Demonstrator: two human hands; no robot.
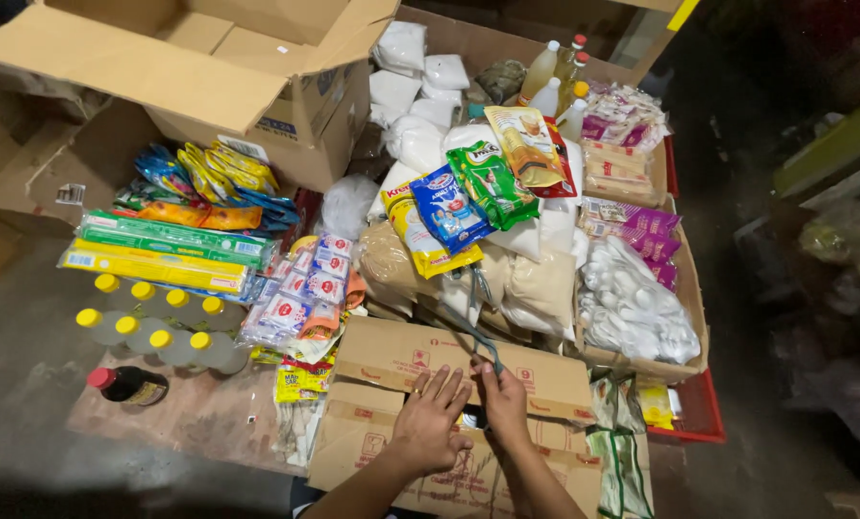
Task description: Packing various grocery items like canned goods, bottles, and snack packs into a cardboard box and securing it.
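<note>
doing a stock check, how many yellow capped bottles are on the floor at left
7 yellow-capped bottles in view: four in the back row beside the long yellow packets, three in front; more may be hidden.

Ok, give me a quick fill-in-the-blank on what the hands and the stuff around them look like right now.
1. The left hand lies flat on a closed ____ box.
2. The right hand holds a pair of ____ over the box's seam.
3. The clear bottles left of the box have ____ caps.
4. The dark sauce bottle lying on the floor has a ____ cap.

Missing words: cardboard; scissors; yellow; red
</note>
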